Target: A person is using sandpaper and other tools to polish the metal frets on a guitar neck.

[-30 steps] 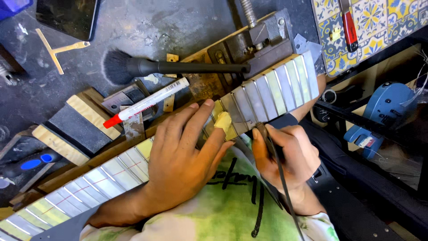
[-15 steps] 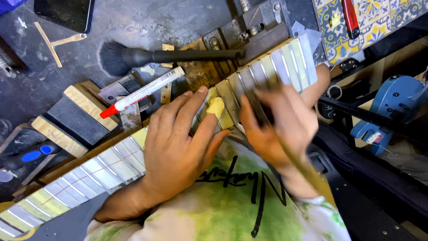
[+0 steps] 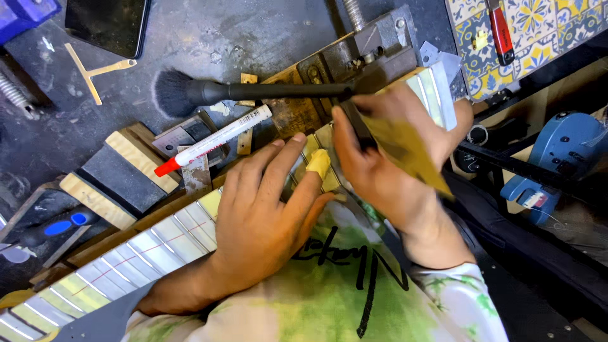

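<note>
— Where's the guitar neck (image 3: 158,244)?

— Lying slantwise over the dark workbench (image 3: 209,38), taped between its frets. The left hand (image 3: 266,215) presses flat on it, fingers spread, one fingertip taped yellow.

— And the right hand (image 3: 392,158)?

— Just beyond the left, fingers closed around a dark file (image 3: 358,123), blurred. Behind the neck lie a red-capped marker (image 3: 212,140) and a black brush (image 3: 253,93).

black brush (image 3: 209,94), red-capped white marker (image 3: 212,140), dark phone (image 3: 107,24), blue tool (image 3: 557,158)

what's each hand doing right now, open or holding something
Left hand: open, pressed flat on the taped guitar neck.
Right hand: closed around a thin dark tool with a yellowish blade.
</note>
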